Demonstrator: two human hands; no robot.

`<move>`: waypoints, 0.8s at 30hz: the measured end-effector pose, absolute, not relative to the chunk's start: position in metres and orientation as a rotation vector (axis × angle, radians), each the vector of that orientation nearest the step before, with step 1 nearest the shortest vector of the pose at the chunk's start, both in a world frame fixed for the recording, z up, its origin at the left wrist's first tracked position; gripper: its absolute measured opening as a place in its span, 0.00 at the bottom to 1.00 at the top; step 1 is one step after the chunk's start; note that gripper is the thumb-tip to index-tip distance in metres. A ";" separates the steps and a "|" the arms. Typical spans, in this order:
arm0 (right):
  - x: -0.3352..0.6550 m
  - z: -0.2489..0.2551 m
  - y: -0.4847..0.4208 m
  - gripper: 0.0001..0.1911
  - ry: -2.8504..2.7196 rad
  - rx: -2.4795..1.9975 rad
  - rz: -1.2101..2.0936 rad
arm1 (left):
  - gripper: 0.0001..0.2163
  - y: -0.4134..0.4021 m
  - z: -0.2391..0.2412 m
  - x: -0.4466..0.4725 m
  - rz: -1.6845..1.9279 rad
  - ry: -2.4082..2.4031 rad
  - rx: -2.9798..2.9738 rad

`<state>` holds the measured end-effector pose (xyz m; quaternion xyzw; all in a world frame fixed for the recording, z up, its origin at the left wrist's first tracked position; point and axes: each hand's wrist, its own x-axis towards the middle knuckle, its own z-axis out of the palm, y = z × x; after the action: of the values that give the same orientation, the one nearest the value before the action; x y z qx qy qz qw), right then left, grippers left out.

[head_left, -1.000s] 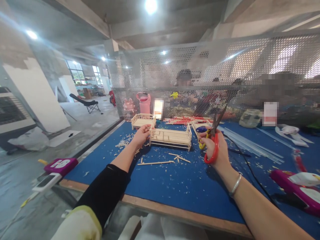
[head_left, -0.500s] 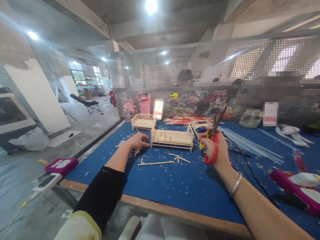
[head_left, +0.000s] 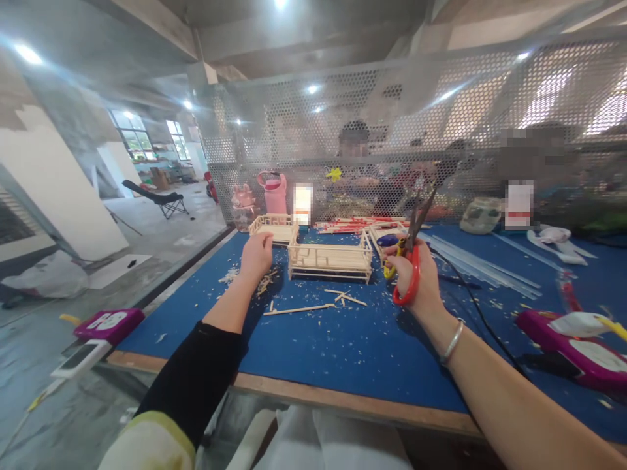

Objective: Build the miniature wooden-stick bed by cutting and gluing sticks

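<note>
My right hand [head_left: 418, 271] is closed around a pair of scissors [head_left: 415, 225] with red and yellow handles, blades pointing up and away. My left hand [head_left: 257, 254] is closed, its fingertips pinched together at the near edge of a small wooden model bed [head_left: 274, 230]; whatever may be between them is hidden. Between my hands stands a larger model bed [head_left: 330, 261] built from thin sticks, with railings. Behind the scissors, another stick frame [head_left: 382, 234] is partly covered. Cut stick pieces [head_left: 300, 310] lie in front of the larger bed.
Red and pale sticks [head_left: 362, 225] are piled at the back of the blue table [head_left: 313, 352]. Clear glue sticks [head_left: 482, 264] and a black cable lie right, near a purple device [head_left: 568, 346]. A perforated metal screen [head_left: 304, 130] borders the back, with people beyond it.
My left hand has moved from beside the larger bed, back and left to the smaller bed, its fingers drawing together. The scissors stay in my right hand. The view has shifted slightly.
</note>
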<state>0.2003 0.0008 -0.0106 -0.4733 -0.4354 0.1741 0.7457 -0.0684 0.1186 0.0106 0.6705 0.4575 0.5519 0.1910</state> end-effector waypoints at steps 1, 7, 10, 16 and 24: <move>0.200 -0.011 0.001 0.18 -0.950 -1.033 0.384 | 0.05 0.114 0.013 -0.064 1.576 1.259 1.891; 0.197 -0.005 -0.002 0.18 -0.932 -1.063 0.391 | 0.07 0.097 0.013 -0.044 1.345 0.945 2.230; 0.195 -0.002 -0.004 0.17 -0.908 -1.078 0.396 | 0.04 0.098 0.008 -0.041 1.358 0.950 2.196; 0.196 -0.008 -0.001 0.17 -0.952 -1.034 0.388 | 0.16 0.107 -0.003 -0.042 1.354 1.108 1.863; 0.200 -0.014 0.001 0.17 -0.970 -1.037 0.401 | 0.13 0.114 -0.009 -0.045 1.194 0.994 1.930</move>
<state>0.1998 0.0008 -0.0138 -0.4728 -0.4421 0.1830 0.7399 -0.0447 0.1139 -0.0093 0.7364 0.3793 0.4556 0.3259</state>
